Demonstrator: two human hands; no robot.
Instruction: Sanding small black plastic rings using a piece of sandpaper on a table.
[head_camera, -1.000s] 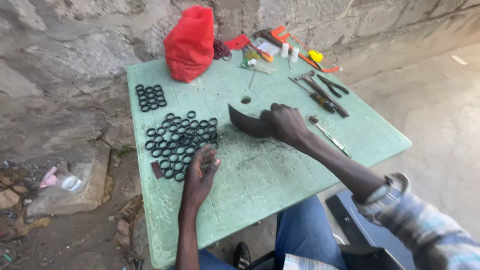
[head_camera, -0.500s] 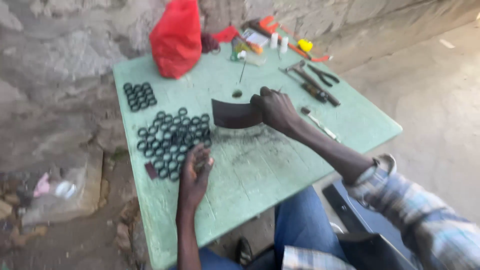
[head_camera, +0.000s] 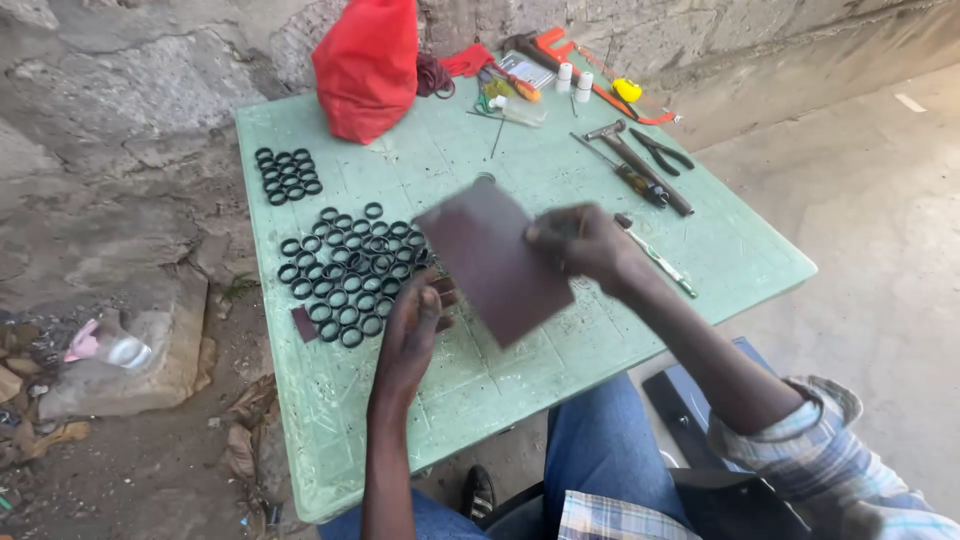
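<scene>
Above desk (head_camera: 700, 270) centre: right hand (head_camera: 585, 245) pinches dark brown sheet (head_camera: 495, 260) by right edge, lifted clear of surface, face tilted toward viewer for inspection; left hand (head_camera: 415, 325) curled just beside sheet's near-left edge, fingers bent, grip content not discernible; black rings (head_camera: 345, 275) grouped left within reach; red bag (head_camera: 368, 65) and hand tools (head_camera: 640, 165) parked far side, away from work zone

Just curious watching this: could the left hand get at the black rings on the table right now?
Probably yes. The left hand lies beside the black rings, nothing between them; the dark sheet is in the right hand.
</scene>
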